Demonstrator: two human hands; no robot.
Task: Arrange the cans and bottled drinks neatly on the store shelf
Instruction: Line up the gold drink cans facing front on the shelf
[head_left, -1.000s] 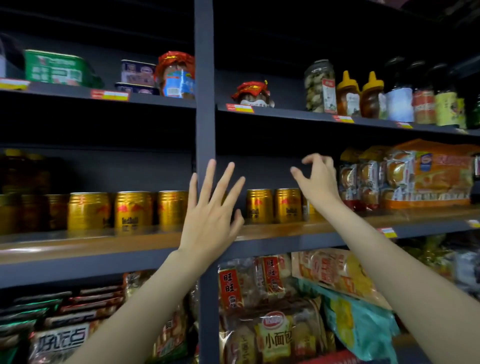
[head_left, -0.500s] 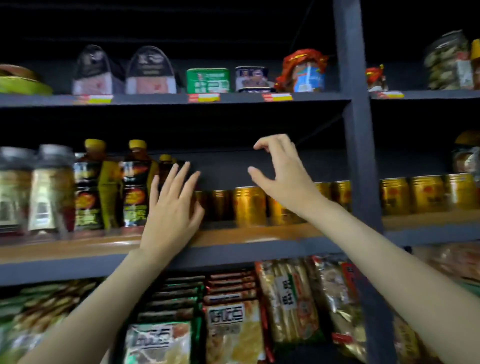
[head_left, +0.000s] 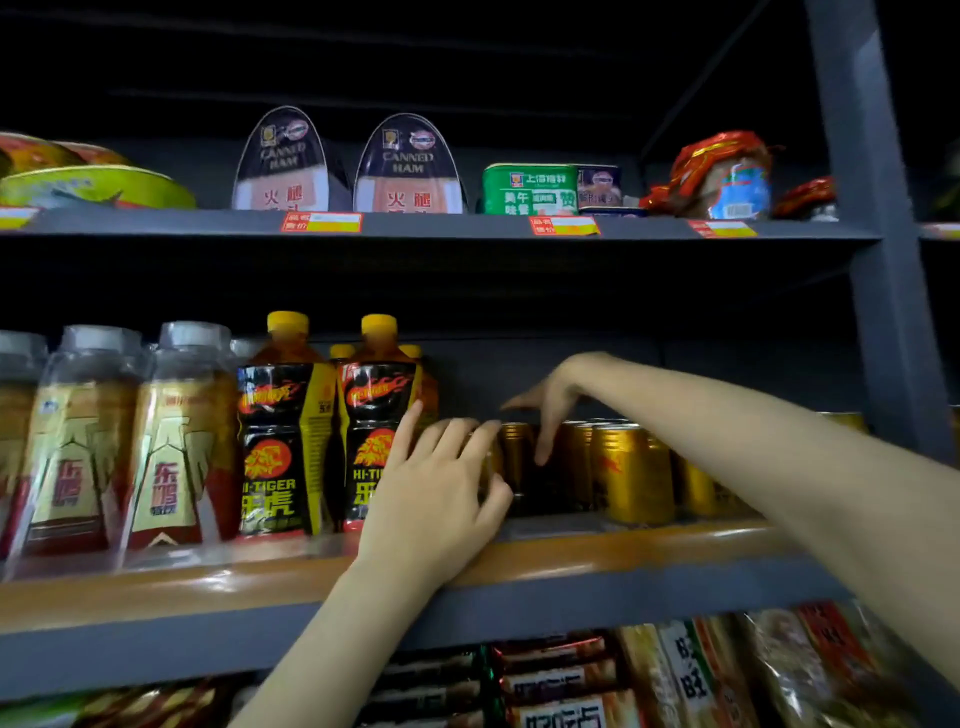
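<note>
Reaching into the middle shelf (head_left: 597, 556), a person curls the left hand (head_left: 441, 493) around a gold can (head_left: 511, 457), while the right hand (head_left: 550, 400) hangs loose-fingered above the row, holding nothing. Two Hi-Tiger bottles (head_left: 280, 447) stand just left; two canned hams (head_left: 291, 166) sit overhead. The right forearm hides several cans.

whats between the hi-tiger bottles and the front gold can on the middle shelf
In the head view, the left hand lies between the Hi-Tiger bottles and the front gold can, with darker cans behind its fingertips.
</note>
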